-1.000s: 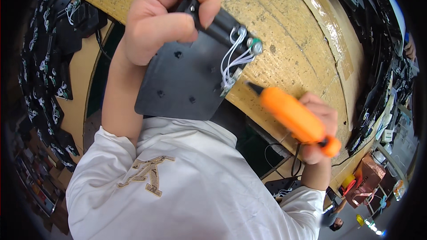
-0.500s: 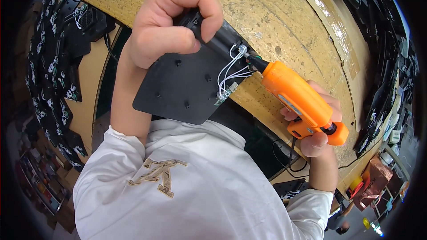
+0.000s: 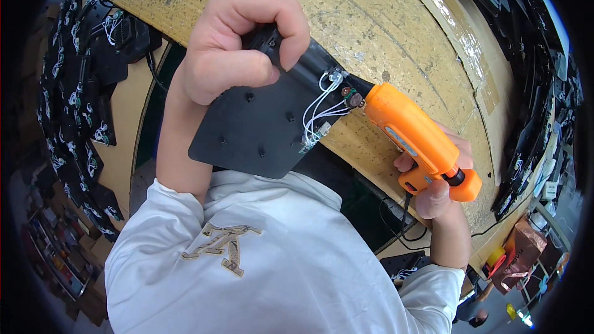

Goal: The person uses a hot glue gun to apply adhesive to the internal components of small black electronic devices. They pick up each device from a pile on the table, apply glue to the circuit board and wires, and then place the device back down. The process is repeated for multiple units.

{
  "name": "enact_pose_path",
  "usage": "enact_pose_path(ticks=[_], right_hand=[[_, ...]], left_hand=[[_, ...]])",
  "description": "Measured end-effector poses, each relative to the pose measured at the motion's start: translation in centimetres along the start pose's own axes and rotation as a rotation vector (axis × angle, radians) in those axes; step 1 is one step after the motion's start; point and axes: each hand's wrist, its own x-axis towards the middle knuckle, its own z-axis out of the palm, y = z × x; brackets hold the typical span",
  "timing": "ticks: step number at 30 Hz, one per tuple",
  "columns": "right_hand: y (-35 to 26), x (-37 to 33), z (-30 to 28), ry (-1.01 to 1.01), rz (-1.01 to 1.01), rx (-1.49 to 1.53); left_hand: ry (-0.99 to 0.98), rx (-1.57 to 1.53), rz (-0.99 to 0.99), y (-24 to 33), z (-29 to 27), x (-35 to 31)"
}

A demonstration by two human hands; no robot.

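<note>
My left hand [image 3: 244, 49] is closed around the upper end of a black plastic panel [image 3: 238, 127], holding it tilted over the near edge of the bench. White wires [image 3: 317, 108] run along the panel's right side to a small green circuit board [image 3: 315, 137]. A whitish, glossy blob [image 3: 336, 77] sits where wires meet the panel's upper right corner, and small round parts [image 3: 351, 97] show just below. In my right hand [image 3: 436, 196] is an orange hot glue gun [image 3: 411, 127]. Its black nozzle [image 3: 359, 85] points at the blob; whether they touch, I cannot tell.
Many similar black wired panels [image 3: 77, 99] are piled at the left, and more black parts [image 3: 526, 136] line the right. The worn wooden bench [image 3: 383, 37] spans the far side. A black cord [image 3: 405, 216] hangs below the gun. Yellow tape [image 3: 495, 256] lies at lower right.
The panel and my left hand have shifted slightly down. The gun's nozzle has swung a little upward beside the blob, and the round parts below it are now more exposed.
</note>
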Motion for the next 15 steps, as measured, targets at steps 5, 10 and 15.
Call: enact_pose_path(ticks=[5,10,15], right_hand=[[0.1,0.1,-0.5,-0.044,-0.03,-0.009],[0.9,0.2,-1.0,-0.095,-0.104,0.084],[0.4,-0.1,-0.1,0.015,-0.017,0.148]], left_hand=[[-0.005,0.002,-0.029,0.4,0.0,0.0],[-0.032,-0.016,-0.016,0.2,-0.2,0.0],[-0.036,-0.047,-0.047,0.5,0.2,0.2]])
